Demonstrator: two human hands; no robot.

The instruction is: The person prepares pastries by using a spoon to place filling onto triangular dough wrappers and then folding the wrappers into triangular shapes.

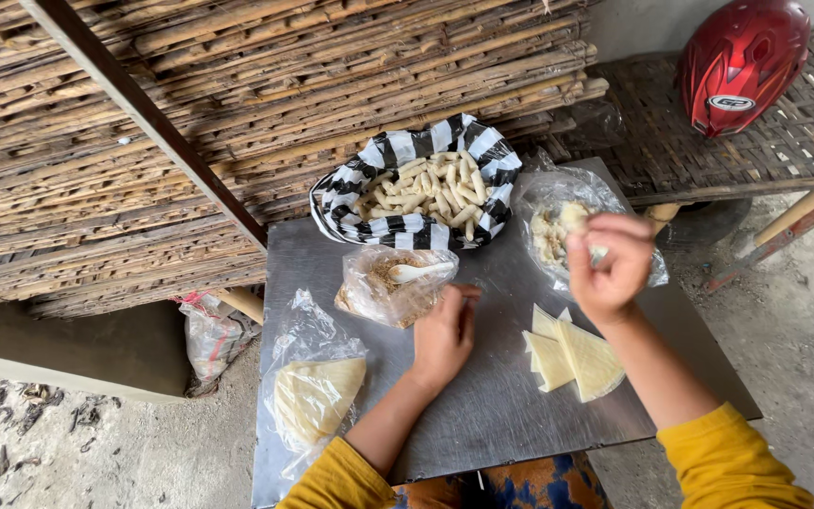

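Right hand (611,267), fingers pinched on a small pale piece, hovers above the triangular wrappers (572,356) on the metal worktop (492,405). Left hand (445,335) rests loosely curled just left of those wrappers, touching the clear filling bag (379,292) with its white spoon (419,271). Beyond the wrappers sits a striped bag of rolled snacks (421,188).

Left hand (445,335) rests mid-table, palm down, fingers curled loosely toward the far edge. Right hand (611,264) raised above the table's right side, fingertips pinched together. Both forearms bare, yellow sleeves pushed up.
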